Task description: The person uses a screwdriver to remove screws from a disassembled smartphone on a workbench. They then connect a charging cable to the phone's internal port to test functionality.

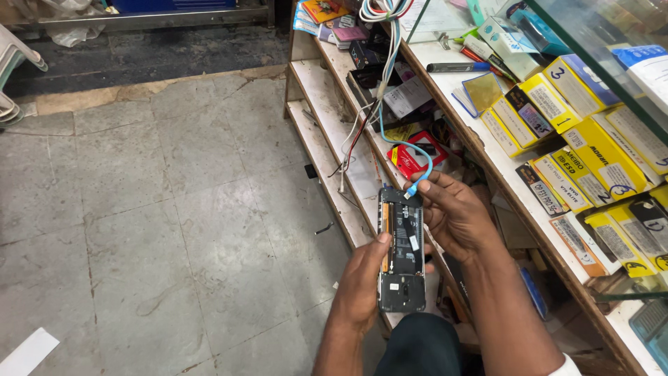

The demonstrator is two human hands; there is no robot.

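An opened phone (401, 249) with its back cover off shows a black battery and circuit parts. My left hand (363, 282) grips it from below and at its left edge, thumb on the side. My right hand (454, 212) holds the phone's upper right and pinches the plug of a blue cable (416, 159) at the phone's top end. The cable loops up toward a bundle of wires hanging over the shelves.
Open wooden shelves (327, 90) with wires, small boxes and a red packet stand ahead. A counter (515, 195) on the right carries several yellow boxes, a pen and a glass case edge. Grey tiled floor (160, 209) lies to the left, with a white paper at the lower left.
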